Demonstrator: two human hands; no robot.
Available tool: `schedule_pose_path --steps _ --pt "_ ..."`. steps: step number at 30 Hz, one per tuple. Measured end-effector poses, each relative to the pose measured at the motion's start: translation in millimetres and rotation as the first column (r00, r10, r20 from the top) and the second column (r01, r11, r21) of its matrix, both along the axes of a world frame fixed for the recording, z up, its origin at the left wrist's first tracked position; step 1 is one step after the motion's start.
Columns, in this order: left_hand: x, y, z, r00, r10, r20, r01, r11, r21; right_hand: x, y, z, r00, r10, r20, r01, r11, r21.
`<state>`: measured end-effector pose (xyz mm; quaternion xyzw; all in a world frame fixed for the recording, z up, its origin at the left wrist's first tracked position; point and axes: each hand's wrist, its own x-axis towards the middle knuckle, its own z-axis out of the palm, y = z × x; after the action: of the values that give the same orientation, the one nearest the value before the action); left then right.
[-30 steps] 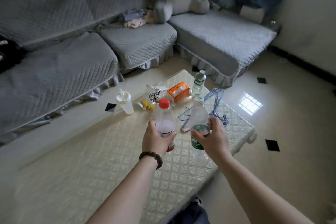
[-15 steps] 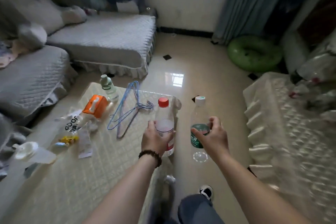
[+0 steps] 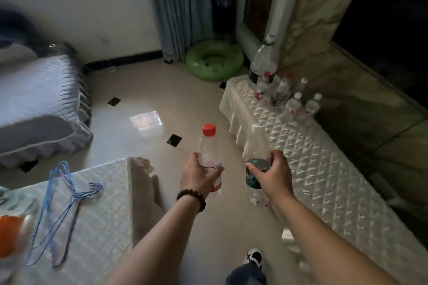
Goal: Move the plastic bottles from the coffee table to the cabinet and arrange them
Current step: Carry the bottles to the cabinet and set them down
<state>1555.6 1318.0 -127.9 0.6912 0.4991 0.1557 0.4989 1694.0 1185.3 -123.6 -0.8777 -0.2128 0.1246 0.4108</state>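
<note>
My left hand (image 3: 199, 174) grips a clear plastic bottle with a red cap (image 3: 209, 146), held upright over the floor. My right hand (image 3: 272, 173) grips a clear bottle with a white cap and green label (image 3: 256, 143), also upright. Both are in the gap between the coffee table (image 3: 99, 194) at lower left and the cloth-covered cabinet (image 3: 308, 157) at right. On the cabinet's far end stand several small bottles (image 3: 293, 105) and one large bottle (image 3: 264, 62).
Blue wire hangers (image 3: 60, 201) and an orange box (image 3: 9, 233) lie on the coffee table. A grey sofa (image 3: 39, 104) stands at left, and a green swim ring (image 3: 214, 59) lies on the floor by the curtain. My shoe (image 3: 253, 258) is on the tiled floor below.
My view has swung right from the coffee table toward the cabinet. Both hands carried their bottles off the table and now hold them over the floor, nearer the cabinet.
</note>
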Motion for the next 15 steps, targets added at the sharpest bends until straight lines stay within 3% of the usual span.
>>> schedule_pose_path --steps 8,15 --pt "156.9 -37.0 1.6 0.985 -0.169 0.017 0.169 0.986 -0.011 126.9 -58.1 6.1 0.982 -0.186 -0.015 0.186 0.982 0.005" --pt "245.1 -70.5 4.7 0.933 -0.358 -0.039 0.36 0.932 0.052 189.2 -108.4 0.6 0.929 -0.364 -0.062 0.364 0.931 -0.015"
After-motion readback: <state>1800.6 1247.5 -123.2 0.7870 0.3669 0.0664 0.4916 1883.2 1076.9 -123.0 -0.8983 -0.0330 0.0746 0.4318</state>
